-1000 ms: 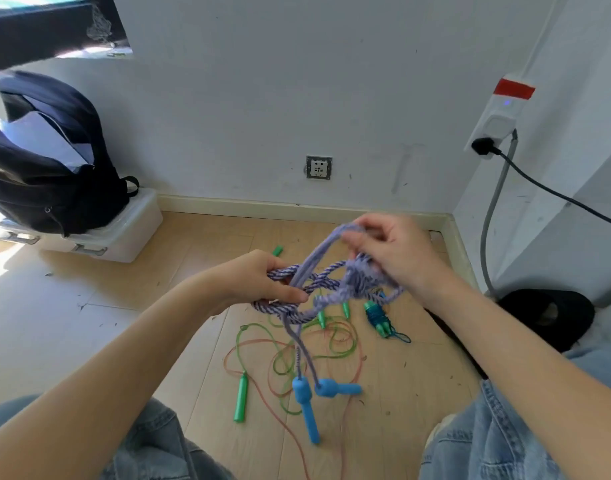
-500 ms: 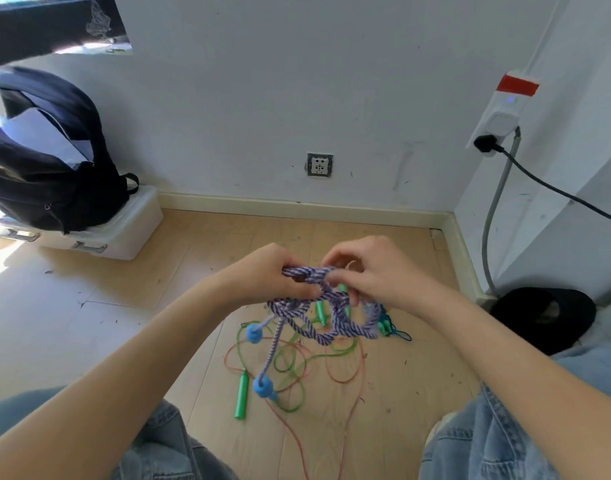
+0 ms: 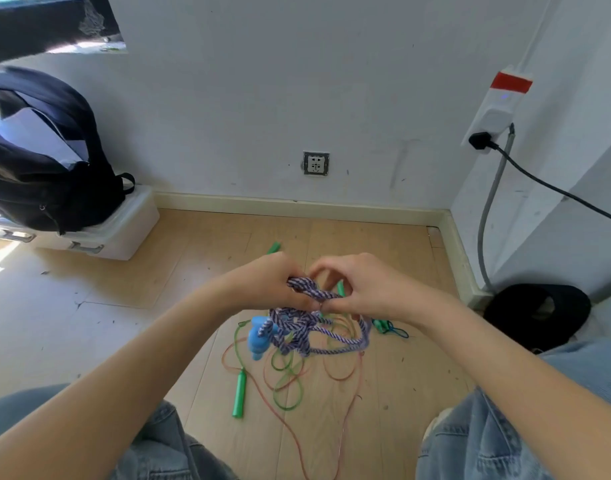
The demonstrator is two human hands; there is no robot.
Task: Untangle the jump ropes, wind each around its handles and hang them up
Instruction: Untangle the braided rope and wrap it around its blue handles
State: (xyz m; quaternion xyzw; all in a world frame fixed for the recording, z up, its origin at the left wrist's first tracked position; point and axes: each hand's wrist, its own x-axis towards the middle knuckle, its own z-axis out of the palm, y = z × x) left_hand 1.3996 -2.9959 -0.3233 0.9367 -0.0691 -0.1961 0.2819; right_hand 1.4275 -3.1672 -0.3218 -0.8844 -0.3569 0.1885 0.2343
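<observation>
A purple-and-white braided jump rope [image 3: 305, 322] hangs in a bunched tangle over the floor, its blue handles [image 3: 258, 337] dangling at the lower left of the bunch. My left hand [image 3: 269, 284] grips the upper loops of the rope, and my right hand [image 3: 357, 289] pinches the same knot from the right, the two hands almost touching. On the wooden floor below lie thin green and red ropes [image 3: 286, 379] in a loose tangle, with a green handle [image 3: 239, 393] at the left and another green handle [image 3: 273, 248] beyond my hands.
A dark backpack [image 3: 44, 161] sits on a white plastic box [image 3: 124, 230] at the back left. A wall socket [image 3: 316, 163] is straight ahead. A power strip with a black cable [image 3: 498, 105] hangs at the right, above a black object [image 3: 536, 311]. My denim-clad knees frame the bottom.
My right hand came down from a raised loop to meet the left hand at the knot. The rope bunched up tighter and the blue handles swung up closer beneath my hands.
</observation>
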